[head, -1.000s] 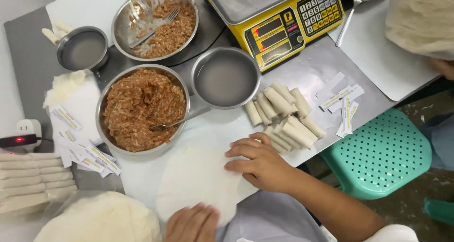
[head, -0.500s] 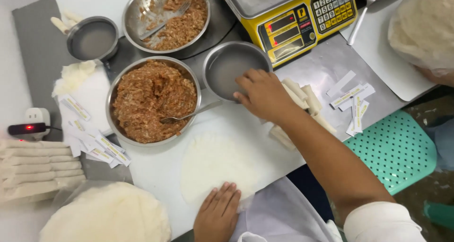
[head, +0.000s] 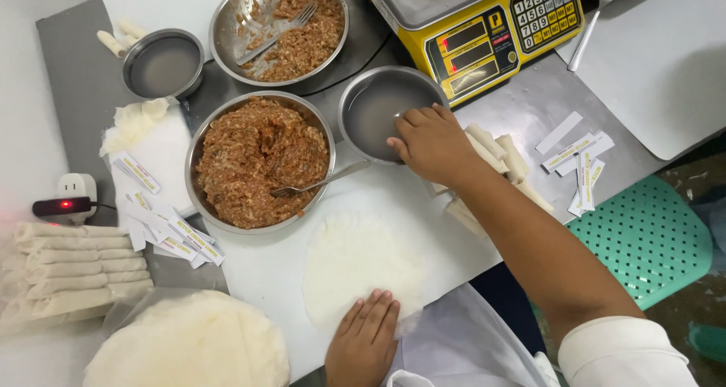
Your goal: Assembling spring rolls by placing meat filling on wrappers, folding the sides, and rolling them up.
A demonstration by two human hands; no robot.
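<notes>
A round white wrapper lies flat on the white board in front of me. My left hand rests palm down on its near edge. My right hand reaches over the rim of a small metal bowl of cloudy liquid, fingertips at the liquid. A large metal bowl of brown minced filling with a fork in it sits just left of that bowl. Rolled white wrappers lie partly under my right forearm.
A second filling bowl with a fork and another liquid bowl stand at the back. A yellow scale sits back right. A wrapper stack, finished rolls, paper slips and a green stool surround the board.
My right hand left the wrapper, moved up and away, and now dips its fingers in the liquid bowl. My left hand stayed on the wrapper's near edge.
</notes>
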